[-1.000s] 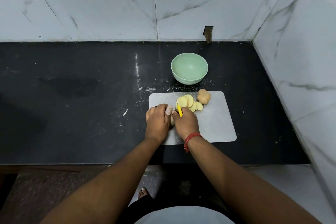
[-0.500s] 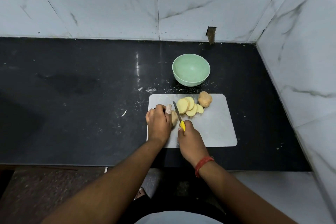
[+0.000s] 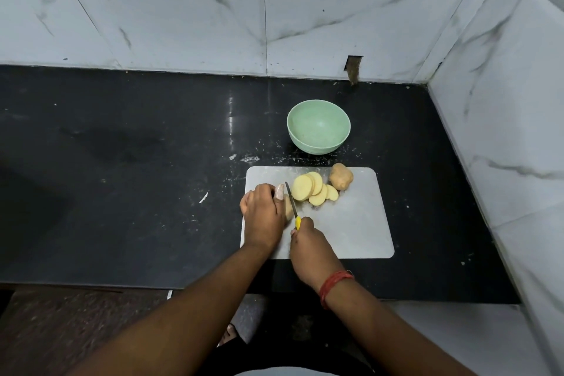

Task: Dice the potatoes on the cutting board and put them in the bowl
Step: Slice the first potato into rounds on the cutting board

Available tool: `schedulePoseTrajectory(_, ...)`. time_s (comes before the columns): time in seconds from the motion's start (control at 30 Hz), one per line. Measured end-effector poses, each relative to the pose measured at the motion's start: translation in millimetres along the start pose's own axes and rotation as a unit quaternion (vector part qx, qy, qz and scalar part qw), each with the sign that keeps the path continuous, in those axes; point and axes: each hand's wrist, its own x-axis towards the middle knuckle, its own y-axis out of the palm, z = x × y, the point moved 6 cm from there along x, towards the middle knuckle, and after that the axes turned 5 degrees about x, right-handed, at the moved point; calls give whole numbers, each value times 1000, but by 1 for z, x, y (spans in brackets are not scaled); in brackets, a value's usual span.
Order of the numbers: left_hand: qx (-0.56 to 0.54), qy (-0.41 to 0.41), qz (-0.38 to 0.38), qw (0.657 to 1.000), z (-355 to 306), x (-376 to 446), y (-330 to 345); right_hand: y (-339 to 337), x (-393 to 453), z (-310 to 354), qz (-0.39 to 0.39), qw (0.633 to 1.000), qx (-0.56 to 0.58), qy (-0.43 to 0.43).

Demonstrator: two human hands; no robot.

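A white cutting board (image 3: 351, 229) lies on the black counter. My left hand (image 3: 263, 214) grips the remaining piece of a potato (image 3: 288, 207) at the board's left side, mostly hiding it. My right hand (image 3: 308, 243) holds a yellow-handled knife (image 3: 292, 201), its blade standing against the cut face of that piece. Several pale potato slices (image 3: 311, 189) lean together just right of the blade. A whole unpeeled potato (image 3: 341, 176) sits at the board's far edge. An empty green bowl (image 3: 318, 127) stands behind the board.
Marble walls close the counter at the back and on the right (image 3: 503, 131). The counter's front edge (image 3: 122, 284) runs just below the board. White specks and a scrap (image 3: 203, 197) lie left of the board. Bare black counter (image 3: 122, 146) stretches to the left.
My right hand has drawn back toward me along the board, so more of the knife blade shows. My left hand stays on the potato piece. The slices and whole potato have not moved.
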Motion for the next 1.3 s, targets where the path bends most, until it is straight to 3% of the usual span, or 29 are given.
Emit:
schedulePoseTrajectory(0.77,-2,-1,-5,1000,1,4,5,-2,18,4,95,992,-31,72)
schedulePoseTrajectory(1.3,0,1,-2,1000,-2,2,5,4,13,-5,98,988,-102,62)
